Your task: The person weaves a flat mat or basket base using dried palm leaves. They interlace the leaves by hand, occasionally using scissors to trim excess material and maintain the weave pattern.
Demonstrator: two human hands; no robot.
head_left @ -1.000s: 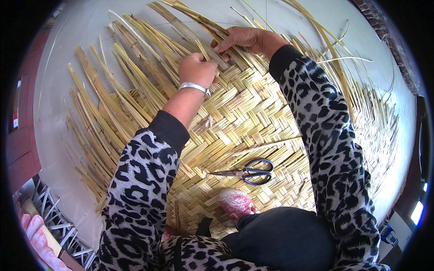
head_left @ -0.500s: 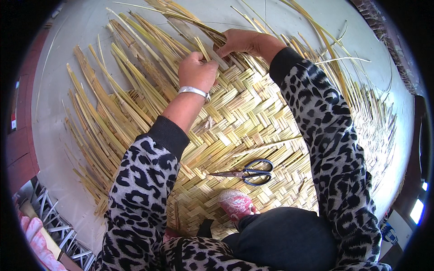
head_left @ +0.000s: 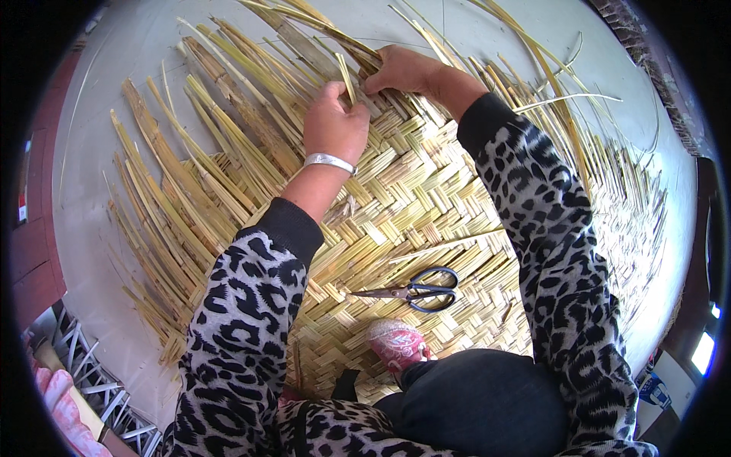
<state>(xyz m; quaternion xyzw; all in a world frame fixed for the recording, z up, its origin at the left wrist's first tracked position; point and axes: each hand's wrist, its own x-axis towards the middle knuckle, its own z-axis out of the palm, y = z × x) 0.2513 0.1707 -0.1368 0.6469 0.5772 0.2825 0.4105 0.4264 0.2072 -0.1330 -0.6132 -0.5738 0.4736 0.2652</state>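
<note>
A woven mat of flat straw-coloured strips (head_left: pixel 426 190) spreads beneath my arms, its long loose ends fanning out at the far and left edges. At the far edge, my left hand (head_left: pixel 335 126) is closed around a pale split strip (head_left: pixel 346 76) that sticks up between thumb and fingers. Just right of it, my right hand (head_left: pixel 407 72) grips a bundle of strips (head_left: pixel 335 32) reaching away to the far left; its fingertips are partly hidden behind the strips. Scissors with dark blue handles (head_left: pixel 422 290) lie on the mat nearer me, blades pointing left.
My foot in a pink patterned shoe (head_left: pixel 397 343) rests on the mat beside my dark-clad knee (head_left: pixel 480 404). Loose strips (head_left: pixel 563 99) curve over the pale floor (head_left: pixel 91 152) at right. A white-barred rack (head_left: pixel 99 381) with pink cloth stands at lower left.
My left hand has shifted slightly right, and the strip in it stands more upright. The right hand's bundle has moved a little toward the right. The scissors have stayed put.
</note>
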